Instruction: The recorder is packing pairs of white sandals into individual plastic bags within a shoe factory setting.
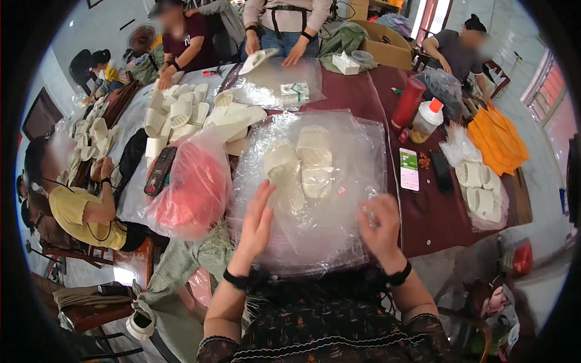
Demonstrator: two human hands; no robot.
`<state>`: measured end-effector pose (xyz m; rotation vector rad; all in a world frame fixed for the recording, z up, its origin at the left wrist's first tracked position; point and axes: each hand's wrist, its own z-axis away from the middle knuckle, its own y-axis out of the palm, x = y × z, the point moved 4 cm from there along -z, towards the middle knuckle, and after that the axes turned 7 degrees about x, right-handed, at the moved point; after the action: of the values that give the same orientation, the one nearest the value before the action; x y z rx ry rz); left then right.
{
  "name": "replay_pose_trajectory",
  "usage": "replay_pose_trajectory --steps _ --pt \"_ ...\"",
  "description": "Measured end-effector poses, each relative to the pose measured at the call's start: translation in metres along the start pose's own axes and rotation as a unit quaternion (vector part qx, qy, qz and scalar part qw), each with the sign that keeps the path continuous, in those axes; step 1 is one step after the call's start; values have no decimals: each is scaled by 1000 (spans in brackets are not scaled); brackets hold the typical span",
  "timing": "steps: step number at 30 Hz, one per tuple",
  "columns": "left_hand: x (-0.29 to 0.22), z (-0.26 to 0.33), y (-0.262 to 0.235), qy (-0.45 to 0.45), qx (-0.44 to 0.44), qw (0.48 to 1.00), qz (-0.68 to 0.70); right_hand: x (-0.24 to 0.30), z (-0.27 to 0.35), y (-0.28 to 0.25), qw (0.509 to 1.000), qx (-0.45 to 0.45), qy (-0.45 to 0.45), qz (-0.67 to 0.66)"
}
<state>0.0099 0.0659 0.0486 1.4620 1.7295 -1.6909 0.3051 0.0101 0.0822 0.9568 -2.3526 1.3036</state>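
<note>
A pair of cream slippers [314, 147] lies on a stack of clear plastic bags [354, 154] right in front of me. Clear film seems to cover part of the slippers; whether they are fully inside a bag I cannot tell. My left hand [256, 222] is beside the left slipper, its fingers stretched out and holding nothing. To the right of the slippers, my right hand [382, 227] is over the plastic with fingers curled in toward the thumb. It is slightly blurred, and anything pinched there is too small to make out.
A clear bag with red contents [192, 196] sits left, a dark remote-like object [161, 171] on it. More slippers [181, 109] are piled behind. At right are a phone [409, 169], a jar [426, 124], a red bottle [408, 101] and bagged slippers [482, 192]. Several people sit or stand around.
</note>
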Motion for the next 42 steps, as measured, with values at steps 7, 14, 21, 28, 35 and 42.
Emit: replay_pose_trajectory --steps 7,14,21,28,35,42 --pt "23 -78 39 37 145 988 -37 -56 -53 27 979 59 179 -73" --pt "57 -49 69 71 102 963 -241 -65 10 -2 976 -20 196 -94" --pt "52 -55 65 65 122 953 -271 -44 21 -20 976 83 185 -84" --pt "-1 -14 31 23 -17 975 -220 -27 -3 -25 989 84 -92 78" --pt "39 42 33 -278 5 960 42 -52 20 -23 987 106 -12 -118" --pt "50 37 26 -303 9 927 218 -72 34 -12 945 191 130 -231"
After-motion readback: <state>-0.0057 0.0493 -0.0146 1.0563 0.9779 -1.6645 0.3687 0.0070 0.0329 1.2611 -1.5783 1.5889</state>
